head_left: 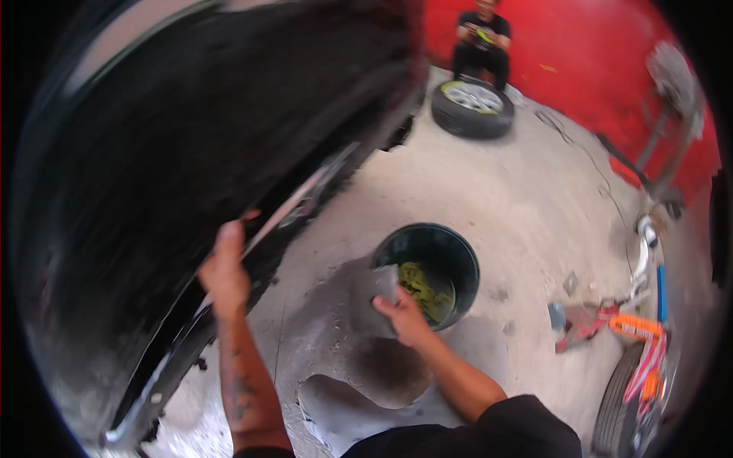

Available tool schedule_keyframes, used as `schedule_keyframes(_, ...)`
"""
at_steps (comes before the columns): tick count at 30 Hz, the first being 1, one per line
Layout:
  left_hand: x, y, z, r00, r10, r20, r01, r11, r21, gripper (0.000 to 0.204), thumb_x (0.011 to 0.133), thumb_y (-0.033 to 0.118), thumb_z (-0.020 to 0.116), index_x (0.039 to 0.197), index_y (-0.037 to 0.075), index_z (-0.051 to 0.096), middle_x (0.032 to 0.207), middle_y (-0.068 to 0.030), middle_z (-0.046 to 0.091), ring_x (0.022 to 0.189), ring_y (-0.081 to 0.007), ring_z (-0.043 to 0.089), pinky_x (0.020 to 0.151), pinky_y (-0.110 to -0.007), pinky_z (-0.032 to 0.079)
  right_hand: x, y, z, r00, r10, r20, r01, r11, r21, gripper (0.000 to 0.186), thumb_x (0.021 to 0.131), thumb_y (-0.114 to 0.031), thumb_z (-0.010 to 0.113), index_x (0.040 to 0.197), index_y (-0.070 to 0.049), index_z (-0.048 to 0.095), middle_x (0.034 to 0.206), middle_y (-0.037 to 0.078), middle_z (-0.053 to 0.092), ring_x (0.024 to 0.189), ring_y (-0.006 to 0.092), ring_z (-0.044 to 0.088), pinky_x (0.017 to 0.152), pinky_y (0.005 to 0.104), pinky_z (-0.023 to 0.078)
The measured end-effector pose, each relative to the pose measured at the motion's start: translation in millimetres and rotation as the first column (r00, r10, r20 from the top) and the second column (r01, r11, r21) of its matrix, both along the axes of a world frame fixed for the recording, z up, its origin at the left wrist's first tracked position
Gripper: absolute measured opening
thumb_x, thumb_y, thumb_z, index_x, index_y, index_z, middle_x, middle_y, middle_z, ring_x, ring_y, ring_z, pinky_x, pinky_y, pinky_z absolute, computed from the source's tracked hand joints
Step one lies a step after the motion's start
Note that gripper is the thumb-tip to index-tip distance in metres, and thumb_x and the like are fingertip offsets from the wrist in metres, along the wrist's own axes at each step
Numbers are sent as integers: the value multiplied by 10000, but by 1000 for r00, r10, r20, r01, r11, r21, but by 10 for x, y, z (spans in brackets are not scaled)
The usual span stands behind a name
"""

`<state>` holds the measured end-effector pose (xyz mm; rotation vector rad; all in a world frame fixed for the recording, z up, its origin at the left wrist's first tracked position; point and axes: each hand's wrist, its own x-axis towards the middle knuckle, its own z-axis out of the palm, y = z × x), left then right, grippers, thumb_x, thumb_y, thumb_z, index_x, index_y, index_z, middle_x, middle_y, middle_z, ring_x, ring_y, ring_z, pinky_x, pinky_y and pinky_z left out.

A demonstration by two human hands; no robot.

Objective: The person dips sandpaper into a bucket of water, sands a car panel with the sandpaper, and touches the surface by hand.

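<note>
A black car panel (168,130) with a pale strip along its lower edge fills the left. My left hand (229,267) grips near that edge, its fingertips partly hidden. My right hand (402,313) pinches a flat grey square pad (365,317) over the near-left rim of a dark bucket. The bucket (458,252) holds bunched yellow-green material (427,298) at its bottom. Dark wet patches (389,370) mark the concrete beneath and in front of it.
Another person (481,46) sits by a red wall (580,38), behind a wheel (472,114) lying flat. A cable (599,187), jack-like red tool (580,328), orange object (635,327) and tyre (618,397) line the right side.
</note>
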<state>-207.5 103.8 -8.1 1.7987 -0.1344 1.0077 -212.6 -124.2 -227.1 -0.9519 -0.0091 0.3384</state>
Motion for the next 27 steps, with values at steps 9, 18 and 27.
schedule_keyframes(9,-105,137,-23,917,-350,192,356,934,3,255,846,24,589,1098,-18,584,1060,-102,641,1014,-200,580,968,-340,393,730,604,1739,815,-190,548,101,977,188,421,851,-66,674,1232,-13,502,1144,62,600,1032,130,554,913,283,438)
schedule_keyframes(18,-101,98,23,958,-281,51,277,957,85,424,808,57,683,1211,-19,573,1188,-108,599,1116,-209,544,1017,-337,364,686,850,1962,663,-187,725,87,981,173,414,829,-62,684,1204,-9,518,1080,56,620,990,124,580,877,283,463)
schedule_keyframes(27,-53,174,-24,952,-292,92,286,955,75,503,770,66,701,1238,-35,546,1206,-120,583,1142,-217,524,1028,-350,355,647,850,1909,561,-164,811,137,985,104,358,855,-86,668,1171,12,530,1037,83,647,916,136,618,806,286,506)
